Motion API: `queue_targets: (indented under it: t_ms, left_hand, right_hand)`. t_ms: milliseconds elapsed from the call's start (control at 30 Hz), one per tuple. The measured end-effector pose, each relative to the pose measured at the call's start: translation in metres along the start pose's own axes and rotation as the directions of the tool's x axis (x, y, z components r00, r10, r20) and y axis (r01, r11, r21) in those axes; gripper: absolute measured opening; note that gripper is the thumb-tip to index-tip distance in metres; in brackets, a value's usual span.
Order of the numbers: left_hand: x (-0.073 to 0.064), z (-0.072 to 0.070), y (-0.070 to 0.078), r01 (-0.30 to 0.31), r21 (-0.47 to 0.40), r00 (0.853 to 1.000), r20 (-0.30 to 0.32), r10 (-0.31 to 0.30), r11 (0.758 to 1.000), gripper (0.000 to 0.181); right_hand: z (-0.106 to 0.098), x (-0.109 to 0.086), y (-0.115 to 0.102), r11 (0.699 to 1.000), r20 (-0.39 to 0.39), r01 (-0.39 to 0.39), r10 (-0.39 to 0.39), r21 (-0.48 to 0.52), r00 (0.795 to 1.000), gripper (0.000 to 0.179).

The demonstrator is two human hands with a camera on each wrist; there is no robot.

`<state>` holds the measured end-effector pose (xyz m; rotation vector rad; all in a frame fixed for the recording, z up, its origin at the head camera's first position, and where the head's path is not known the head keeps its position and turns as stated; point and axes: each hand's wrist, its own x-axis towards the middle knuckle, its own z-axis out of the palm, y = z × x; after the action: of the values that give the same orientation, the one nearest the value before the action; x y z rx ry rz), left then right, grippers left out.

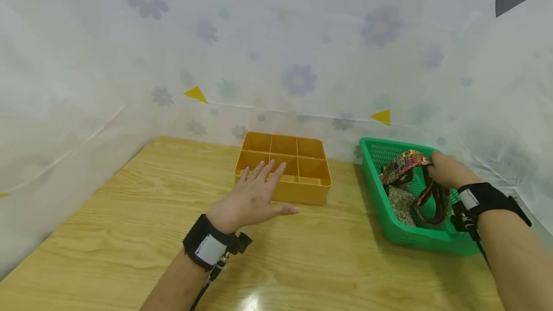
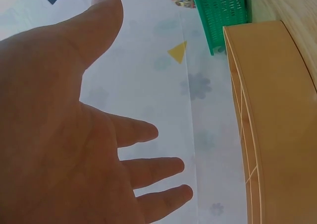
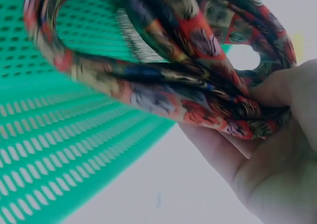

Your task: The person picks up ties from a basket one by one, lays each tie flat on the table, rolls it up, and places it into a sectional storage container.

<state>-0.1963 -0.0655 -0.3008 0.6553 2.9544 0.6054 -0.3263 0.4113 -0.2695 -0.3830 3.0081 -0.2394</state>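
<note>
My right hand (image 1: 451, 171) pinches a long strip of colourful patterned fabric (image 1: 403, 163) between thumb and fingers. The strip hangs in loops within and above the green basket (image 1: 382, 210), and in the right wrist view its red, black and cream print (image 3: 153, 99) shows close up. Beneath it in the basket lies a grey speckled thing (image 1: 402, 204). My left hand (image 1: 250, 201) holds nothing, its fingers spread and thumb out to the side. Its fingertips overlap the front of an orange divided box (image 1: 302, 193) in the head view.
Several compartments divide the orange box, which stands near the back edge of the wooden table (image 1: 129, 224). A white flowered sheet (image 1: 259, 37) hangs behind and beside the table. The basket's perforated wall rises close to my right hand.
</note>
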Motion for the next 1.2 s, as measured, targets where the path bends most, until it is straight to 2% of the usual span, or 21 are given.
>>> queue_targets:
  t_ms: [100,233,433,633,833,967,1100,1200]
  left_hand:
    - [0.001,0.000,0.000,0.005,-0.002,1.000,0.004,-0.005,1.000,0.100]
    - [0.003,0.000,0.000,-0.001,0.005,1.000,-0.009,0.001,1.000,0.100]
    - [0.007,0.001,-0.001,-0.003,0.000,1.000,-0.003,0.003,1.000,0.100]
    - [0.011,0.004,-0.001,-0.014,-0.005,1.000,0.000,0.014,1.000,0.099]
    - [0.012,0.005,-0.002,-0.012,-0.016,1.000,-0.012,0.012,1.000,0.100]
    - [0.015,0.007,-0.002,-0.045,-0.043,0.998,-0.039,0.043,0.998,0.101]
    - [0.019,0.007,-0.001,-0.101,-0.077,0.993,-0.074,0.095,0.992,0.101]
    - [0.021,0.006,0.001,-0.113,-0.130,0.992,-0.070,0.104,0.985,0.101]
  right_hand:
    - [-0.011,-0.002,-0.009,0.999,-0.066,0.028,-0.030,-0.030,0.997,0.022]
    - [-0.026,-0.004,-0.024,0.998,-0.146,0.058,-0.062,-0.033,0.987,0.030]
    - [-0.042,-0.009,-0.043,0.997,-0.199,0.070,-0.075,-0.030,0.977,0.045]
    - [-0.050,-0.020,-0.068,0.994,-0.298,0.107,-0.112,-0.033,0.948,0.044]
    - [-0.052,-0.028,-0.105,0.985,-0.315,0.172,-0.153,0.034,0.937,0.043]
    - [-0.048,-0.036,-0.134,0.965,-0.338,0.253,-0.217,0.065,0.916,0.041]
    - [-0.039,-0.042,-0.158,0.938,-0.378,0.341,-0.295,0.059,0.877,0.040]
    - [-0.029,-0.047,-0.174,0.917,-0.390,0.394,-0.344,0.056,0.854,0.039]
